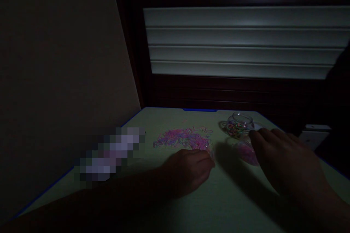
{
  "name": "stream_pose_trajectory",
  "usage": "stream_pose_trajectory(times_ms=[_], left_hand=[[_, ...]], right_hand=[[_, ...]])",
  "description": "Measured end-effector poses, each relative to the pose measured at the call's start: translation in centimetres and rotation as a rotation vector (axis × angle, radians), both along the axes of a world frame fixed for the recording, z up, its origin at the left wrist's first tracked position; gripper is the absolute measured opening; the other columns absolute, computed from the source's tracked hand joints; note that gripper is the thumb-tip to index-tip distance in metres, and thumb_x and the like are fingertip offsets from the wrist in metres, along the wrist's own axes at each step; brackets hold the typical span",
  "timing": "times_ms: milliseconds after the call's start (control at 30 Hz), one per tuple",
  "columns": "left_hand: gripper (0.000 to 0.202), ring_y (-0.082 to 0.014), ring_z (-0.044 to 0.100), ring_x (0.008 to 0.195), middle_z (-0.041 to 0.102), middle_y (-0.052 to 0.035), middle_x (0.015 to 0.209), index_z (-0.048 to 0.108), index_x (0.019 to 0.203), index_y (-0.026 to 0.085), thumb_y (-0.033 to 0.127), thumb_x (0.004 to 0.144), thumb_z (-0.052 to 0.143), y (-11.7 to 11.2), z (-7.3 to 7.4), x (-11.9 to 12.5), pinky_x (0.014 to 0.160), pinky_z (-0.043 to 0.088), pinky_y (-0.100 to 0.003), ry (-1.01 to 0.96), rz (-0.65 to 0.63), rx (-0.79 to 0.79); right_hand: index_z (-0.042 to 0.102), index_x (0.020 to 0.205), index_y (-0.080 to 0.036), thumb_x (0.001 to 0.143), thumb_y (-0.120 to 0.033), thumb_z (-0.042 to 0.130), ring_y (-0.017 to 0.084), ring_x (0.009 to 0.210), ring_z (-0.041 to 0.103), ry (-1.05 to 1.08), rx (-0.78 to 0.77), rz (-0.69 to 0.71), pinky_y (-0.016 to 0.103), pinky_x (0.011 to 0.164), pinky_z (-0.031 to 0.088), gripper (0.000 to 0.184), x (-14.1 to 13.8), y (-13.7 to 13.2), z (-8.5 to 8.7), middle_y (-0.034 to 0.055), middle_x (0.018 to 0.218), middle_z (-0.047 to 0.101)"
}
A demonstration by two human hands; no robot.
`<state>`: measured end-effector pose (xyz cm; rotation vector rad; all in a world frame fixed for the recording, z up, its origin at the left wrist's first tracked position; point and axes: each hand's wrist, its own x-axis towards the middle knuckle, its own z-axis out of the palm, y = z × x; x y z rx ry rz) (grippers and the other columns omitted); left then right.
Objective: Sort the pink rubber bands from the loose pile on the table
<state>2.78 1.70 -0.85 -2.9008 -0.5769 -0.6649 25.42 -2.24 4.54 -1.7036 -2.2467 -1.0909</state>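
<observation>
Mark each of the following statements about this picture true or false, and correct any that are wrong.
1. Small pink and purple pieces lie loose on the table. True.
2. The right hand is nearer the clear container with pink contents than the left hand is. True.
3. The left hand is beyond the loose pieces, on their far side. False: it is at their near side.
4. The clear jar holds pieces of several colours. True.
5. The jar has a lid on. False: its mouth is uncovered.
6. The table's edge is red. False: it is blue.
</observation>
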Motion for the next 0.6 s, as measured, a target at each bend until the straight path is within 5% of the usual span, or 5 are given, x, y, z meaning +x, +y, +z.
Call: stream_pose_trajectory(times_ms=[600], left_hand=[[0.018, -0.0128, 0.052, 0.078, 0.055, -0.0047, 0.084, 0.051, 0.095, 0.014, 0.014, 0.085, 0.036, -0.13, 0.11, 0.02, 0.065, 0.044, -0.025, -0.009, 0.002, 0.017]], right_hand=[[0.057, 0.071, -0.016, 0.068, -0.003, 0.043, 0.025, 0.066, 0.053, 0.000, -0.086, -0.156, 0.036, 0.059, 0.034, 0.019, 0.20, 0.29, -0.01, 0.0084, 0.070, 0.058]])
